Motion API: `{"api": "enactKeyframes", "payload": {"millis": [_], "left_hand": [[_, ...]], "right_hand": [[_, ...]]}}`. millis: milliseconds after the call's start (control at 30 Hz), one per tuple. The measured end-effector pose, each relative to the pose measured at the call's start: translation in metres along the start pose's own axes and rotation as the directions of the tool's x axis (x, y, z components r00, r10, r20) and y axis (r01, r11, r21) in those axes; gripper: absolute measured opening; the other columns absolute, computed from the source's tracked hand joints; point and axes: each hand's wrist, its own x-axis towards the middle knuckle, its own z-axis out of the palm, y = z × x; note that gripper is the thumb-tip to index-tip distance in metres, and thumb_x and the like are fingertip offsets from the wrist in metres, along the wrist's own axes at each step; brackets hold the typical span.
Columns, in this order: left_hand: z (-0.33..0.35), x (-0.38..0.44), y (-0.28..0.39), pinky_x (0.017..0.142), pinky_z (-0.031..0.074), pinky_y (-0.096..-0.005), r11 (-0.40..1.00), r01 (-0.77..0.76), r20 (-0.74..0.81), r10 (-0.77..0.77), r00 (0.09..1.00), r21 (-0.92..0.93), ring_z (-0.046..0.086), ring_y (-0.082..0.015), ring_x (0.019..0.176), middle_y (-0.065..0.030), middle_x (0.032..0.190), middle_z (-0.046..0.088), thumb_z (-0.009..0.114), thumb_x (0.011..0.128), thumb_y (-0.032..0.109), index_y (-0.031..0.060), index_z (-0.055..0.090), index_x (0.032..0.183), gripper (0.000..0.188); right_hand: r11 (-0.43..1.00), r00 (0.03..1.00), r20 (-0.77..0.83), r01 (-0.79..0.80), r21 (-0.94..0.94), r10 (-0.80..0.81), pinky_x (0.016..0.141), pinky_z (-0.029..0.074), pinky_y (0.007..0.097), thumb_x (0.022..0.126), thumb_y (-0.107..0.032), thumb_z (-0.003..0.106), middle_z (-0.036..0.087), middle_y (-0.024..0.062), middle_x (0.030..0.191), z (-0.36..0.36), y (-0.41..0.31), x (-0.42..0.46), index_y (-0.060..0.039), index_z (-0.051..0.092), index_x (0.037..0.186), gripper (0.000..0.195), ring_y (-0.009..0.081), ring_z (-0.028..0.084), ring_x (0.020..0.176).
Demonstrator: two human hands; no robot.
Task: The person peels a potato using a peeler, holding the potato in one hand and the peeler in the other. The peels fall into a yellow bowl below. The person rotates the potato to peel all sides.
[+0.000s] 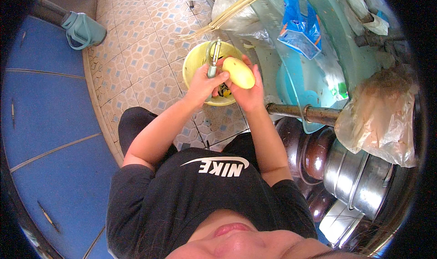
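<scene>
My left hand (199, 85) is closed around the pale green handle of a vegetable peeler (212, 69), whose metal blade points up and away from me. In my right hand (252, 94) lies a peeled yellow potato (239, 73) with a small dark spot near its far end. My left thumb reaches close to the potato's near left side; whether it touches cannot be told. Both hands are above a pale yellow bucket (189, 59) on the floor. Dark and yellow scraps (224, 91) show inside it, partly hidden by my hands.
Dried stalks (232, 11) extend beyond the bucket. At right are a glass shelf (290, 78) bearing a blue plastic package (300, 28), a metal bar (321, 115), a plastic bag (379, 122) and stacked metal basins (355, 177). A blue-green jug (83, 30) stands at the upper left near blue cabinet panels (44, 102).
</scene>
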Motion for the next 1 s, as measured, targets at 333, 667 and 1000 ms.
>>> {"api": "enactKeyframes", "payload": {"millis": [333, 667, 1000], "left_hand": [[-0.019, 0.004, 0.017, 0.052, 0.046, -0.0364, 0.496, -0.389, 0.094, 0.519, 0.849, 0.776, 0.06, -0.0244, 0.062, -0.0114, 0.079, 0.06, 0.055, 0.085, 0.025, 0.0054, 0.053, 0.1, 0.024], [-0.011, -0.016, 0.023, 0.051, 0.046, -0.0371, -0.003, -0.491, 0.415, 0.54, 0.733, 0.871, 0.059, -0.0272, 0.062, -0.0076, 0.07, 0.056, 0.058, 0.079, 0.028, 0.0098, 0.054, 0.083, 0.019], [-0.016, -0.002, 0.017, 0.05, 0.046, -0.0369, 0.013, -0.475, 0.375, 0.595, 0.711, 0.88, 0.059, -0.0258, 0.064, -0.0066, 0.071, 0.056, 0.06, 0.078, 0.026, 0.01, 0.057, 0.087, 0.019]], "right_hand": [[0.945, 0.957, -0.14, -0.276, -0.176, 0.254, 0.058, 0.049, 0.0304, 0.09, -0.058, 0.029, 0.06, 0.0039, 0.098, -0.006, 0.003, 0.002, -0.0142, 0.048, 0.116, 0.055, 0.018, 0.06, 0.079], [0.888, 0.922, -0.378, -0.103, -0.449, -0.084, 0.049, 0.047, 0.0297, 0.092, -0.051, 0.03, 0.058, 0.0046, 0.09, 0.009, 0.009, 0.002, -0.0127, 0.047, 0.11, 0.045, 0.0155, 0.059, 0.074], [0.848, 0.943, -0.33, -0.149, -0.509, -0.032, 0.039, 0.038, 0.0262, 0.092, -0.047, 0.033, 0.06, 0.0038, 0.083, 0.012, 0.0, 0.001, -0.0146, 0.045, 0.112, 0.039, 0.0169, 0.058, 0.057]]}}
